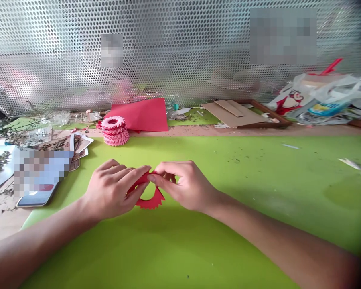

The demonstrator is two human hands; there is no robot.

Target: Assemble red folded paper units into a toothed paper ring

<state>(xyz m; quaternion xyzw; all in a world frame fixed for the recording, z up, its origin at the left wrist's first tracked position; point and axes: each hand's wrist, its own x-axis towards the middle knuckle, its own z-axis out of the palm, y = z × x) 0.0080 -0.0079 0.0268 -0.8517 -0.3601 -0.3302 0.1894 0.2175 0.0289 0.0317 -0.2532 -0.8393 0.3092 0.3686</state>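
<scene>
Left hand (111, 190), right hand (185, 184) pinch toothed red ring (157, 198), fingertips closed, over green mat (156, 249); uneven tug could tear it.

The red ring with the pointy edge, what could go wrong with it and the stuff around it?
The red ring is pinched by the left hand and the right hand, so its narrow band might crease or tear if they pull apart. Its little points could bend if fingers press on them. Behind the left hand, the pink stack stands right by the red sheet, so a bump to that sheet might tip it.
</scene>
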